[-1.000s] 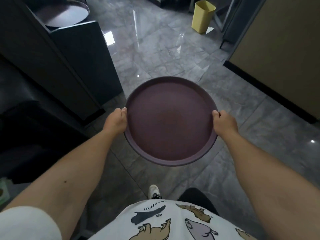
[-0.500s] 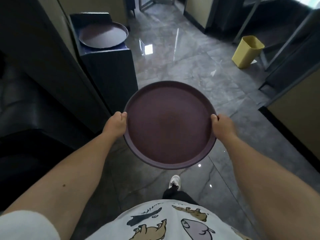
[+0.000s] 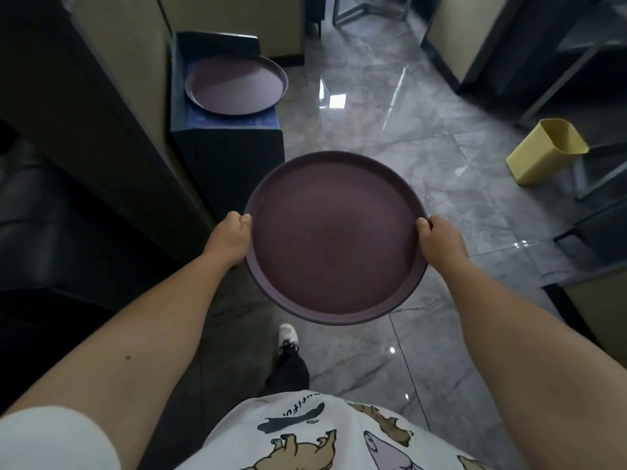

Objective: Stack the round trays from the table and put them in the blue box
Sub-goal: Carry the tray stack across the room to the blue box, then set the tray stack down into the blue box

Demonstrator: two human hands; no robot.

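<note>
A person's left hand gripped the nine o'clock edge of a round, dark purple plastic tray, thumb hooked over the rim, while the right hand clamped the three o'clock edge the same way. The tray was held level in the air above a glossy grey marble-tiled floor. At eleven o'clock from it, well apart, a second round purple tray rested on top of a dark blue box standing against a beige wall. A yellow plastic waste bin stood on the floor at two o'clock. A white shoe showed at six o'clock, below the tray.
</note>
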